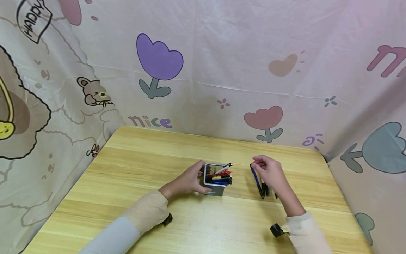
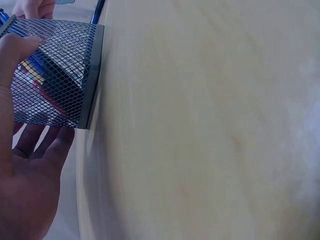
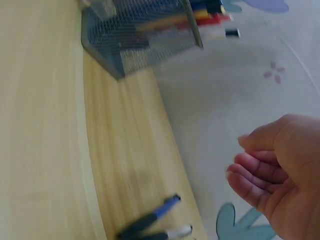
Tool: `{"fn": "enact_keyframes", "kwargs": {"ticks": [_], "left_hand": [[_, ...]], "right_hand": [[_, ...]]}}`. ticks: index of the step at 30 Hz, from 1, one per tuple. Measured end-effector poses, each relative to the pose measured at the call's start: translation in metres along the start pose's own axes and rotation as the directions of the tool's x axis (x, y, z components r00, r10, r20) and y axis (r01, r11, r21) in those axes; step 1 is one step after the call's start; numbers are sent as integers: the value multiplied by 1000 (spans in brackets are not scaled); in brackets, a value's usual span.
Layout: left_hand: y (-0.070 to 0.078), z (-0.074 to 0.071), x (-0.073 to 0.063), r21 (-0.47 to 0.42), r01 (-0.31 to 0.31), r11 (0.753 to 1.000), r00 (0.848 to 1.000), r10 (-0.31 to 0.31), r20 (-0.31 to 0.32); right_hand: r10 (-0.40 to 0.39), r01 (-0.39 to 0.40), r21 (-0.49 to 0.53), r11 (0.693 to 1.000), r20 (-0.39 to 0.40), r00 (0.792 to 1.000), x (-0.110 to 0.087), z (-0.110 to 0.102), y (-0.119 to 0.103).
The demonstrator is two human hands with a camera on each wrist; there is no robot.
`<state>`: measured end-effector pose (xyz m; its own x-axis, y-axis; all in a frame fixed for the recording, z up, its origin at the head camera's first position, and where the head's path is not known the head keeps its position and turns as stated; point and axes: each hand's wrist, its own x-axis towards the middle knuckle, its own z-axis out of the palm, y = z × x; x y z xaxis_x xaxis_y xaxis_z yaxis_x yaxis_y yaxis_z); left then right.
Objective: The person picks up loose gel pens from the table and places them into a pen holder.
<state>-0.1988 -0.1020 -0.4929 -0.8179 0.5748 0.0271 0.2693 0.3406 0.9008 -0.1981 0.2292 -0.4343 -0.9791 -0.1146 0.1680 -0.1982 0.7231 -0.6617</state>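
A black mesh pen holder (image 1: 216,190) stands at mid-table with several pens (image 1: 222,179) leaning in it: blue, red, white, and black with yellow. My left hand (image 1: 190,180) grips the holder from its left, thumb on the near side and fingers round the far side. To the right, my right hand (image 1: 270,173) hovers over a small row of pens lying on the table. Its fingers are loosely bent and hold nothing in the right wrist view. A blue-and-black pen (image 3: 155,215) is leftmost in that row, beside a white-and-black pen (image 3: 179,232). The hand partly covers the others.
The wood-grain table (image 1: 133,155) ends at a pale printed cloth (image 1: 206,106) hung behind it and along both sides. A small black device (image 1: 277,230) is strapped at the right wrist, and another black device (image 1: 167,219) at the left.
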Motion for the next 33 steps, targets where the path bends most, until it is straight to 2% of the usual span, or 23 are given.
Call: {"fn": "enact_keyframes", "kwargs": {"ticks": [5, 10, 15, 19, 25, 33], "left_hand": [[0, 0, 1, -1, 0, 1000, 1000, 0, 2], [-1, 0, 0, 13, -4, 1000, 1000, 5, -4], [-1, 1, -2, 20, 2, 1000, 1000, -2, -6], [-1, 2, -3, 18, 3, 1000, 1000, -3, -5], [-1, 2, -3, 21, -2, 1000, 1000, 3, -8], [1, 0, -1, 29, -10, 1000, 1000, 11, -5]], "right_hand": [[60, -62, -66, 996, -40, 997, 1, -15, 21], [144, -152, -141, 978, -67, 987, 0, -26, 44], [247, -251, -170, 953, -45, 968, -2, -32, 67], [302, -297, -212, 931, -11, 953, -2, -36, 80], [351, -330, -250, 910, 43, 935, 1, -37, 84], [342, -310, -303, 901, 59, 938, 7, -38, 87]]}}
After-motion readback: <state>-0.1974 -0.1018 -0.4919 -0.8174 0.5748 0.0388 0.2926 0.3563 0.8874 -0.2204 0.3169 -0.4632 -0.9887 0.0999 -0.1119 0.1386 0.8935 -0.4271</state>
